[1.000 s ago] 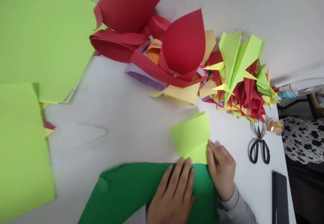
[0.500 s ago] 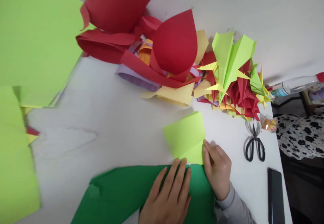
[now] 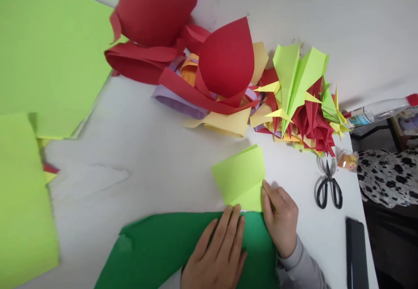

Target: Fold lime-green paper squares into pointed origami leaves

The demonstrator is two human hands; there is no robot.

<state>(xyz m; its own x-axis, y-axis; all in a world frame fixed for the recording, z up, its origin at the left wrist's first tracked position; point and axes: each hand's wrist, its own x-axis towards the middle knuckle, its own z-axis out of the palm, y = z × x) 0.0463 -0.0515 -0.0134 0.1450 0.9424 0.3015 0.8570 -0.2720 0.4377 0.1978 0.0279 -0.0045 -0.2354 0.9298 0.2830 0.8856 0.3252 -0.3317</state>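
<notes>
A light green sheet of paper (image 3: 240, 171), folded with a crease across its lower part, lies near the middle of the table. My right hand (image 3: 281, 215) pinches its right edge between thumb and forefinger. Flat and with fingers stretched, my left hand (image 3: 217, 250) rests on a dark green sheet (image 3: 156, 241); its fingertips touch the lower edge of the light green paper. The dark green sheet lies under both the left hand and the edge nearest me.
Large light green sheets (image 3: 48, 62) cover the left side. Behind lie curled red paper pieces (image 3: 228, 62) and a pile of folded paper planes (image 3: 290, 93). Scissors (image 3: 329, 184), a black phone-like slab (image 3: 356, 252), a small wrapped snack (image 3: 348, 160) and a plastic bottle (image 3: 385, 108) are at the right.
The view has shifted slightly, so the sheets at left and the red pieces appear a little further right. Both hands and the light green paper stay almost in place.
</notes>
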